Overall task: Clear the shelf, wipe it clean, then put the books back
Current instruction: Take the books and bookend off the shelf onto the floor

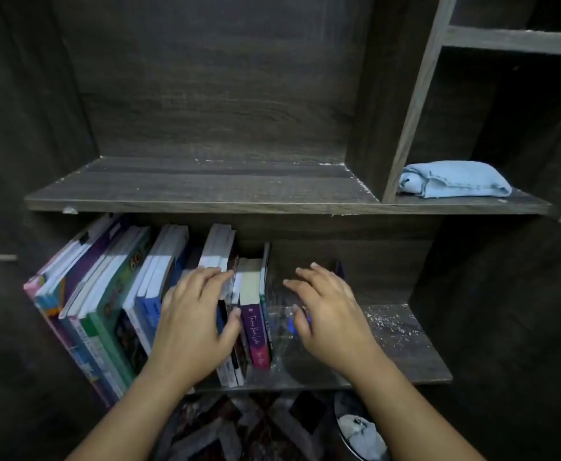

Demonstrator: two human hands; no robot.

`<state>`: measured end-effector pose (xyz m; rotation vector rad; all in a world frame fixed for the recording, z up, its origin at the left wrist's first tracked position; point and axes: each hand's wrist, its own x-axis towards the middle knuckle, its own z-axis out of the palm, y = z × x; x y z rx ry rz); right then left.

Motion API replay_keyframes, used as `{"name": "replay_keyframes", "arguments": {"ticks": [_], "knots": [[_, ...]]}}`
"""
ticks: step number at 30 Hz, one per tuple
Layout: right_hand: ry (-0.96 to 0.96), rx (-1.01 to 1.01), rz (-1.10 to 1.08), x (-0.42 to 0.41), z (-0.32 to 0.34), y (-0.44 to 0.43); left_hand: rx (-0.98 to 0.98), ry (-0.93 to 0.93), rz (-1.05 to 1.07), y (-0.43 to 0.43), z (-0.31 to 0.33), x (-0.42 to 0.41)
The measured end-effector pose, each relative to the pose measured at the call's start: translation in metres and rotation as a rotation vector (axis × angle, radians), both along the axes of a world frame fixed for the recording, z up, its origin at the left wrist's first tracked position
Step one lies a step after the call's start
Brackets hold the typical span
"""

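A row of books (pixel 112 294) leans left on the lower shelf (pixel 405 367) of a dark wooden bookcase. My left hand (pixel 196 314) grips a few thin books near the row's right end, fingers curled over their tops and thumb on a spine beside the purple book (pixel 254 327). My right hand (pixel 325 311) lies with spread fingers on a dark book in glossy clear plastic (pixel 280 314) at the row's right end. A light blue cloth (pixel 455 179) lies folded in the right-hand compartment.
The upper shelf (pixel 206 184) holds nothing and has pale specks along its back edge. White dust (pixel 392 324) speckles the bare right part of the lower shelf. Below are a patterned rug (pixel 246 427) and a round container (pixel 362 434) with something white in it.
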<state>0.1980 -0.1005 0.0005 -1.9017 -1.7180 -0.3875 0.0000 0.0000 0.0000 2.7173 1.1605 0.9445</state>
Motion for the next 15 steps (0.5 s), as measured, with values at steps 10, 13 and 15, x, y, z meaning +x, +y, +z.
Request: {"name": "replay_keyframes", "arguments": {"ticks": [10,13,15], "knots": [[0.056,-0.315,0.060,-0.013,-0.021,0.026,-0.029,0.051,-0.028,0.014,-0.024,-0.001],[0.049,-0.373,0.068,-0.017,-0.019,0.033,-0.043,0.019,-0.029,0.013,-0.023,-0.002],[0.053,-0.388,0.082,-0.018,-0.019,0.036,-0.054,0.014,-0.028,0.013,-0.022,-0.004]]}}
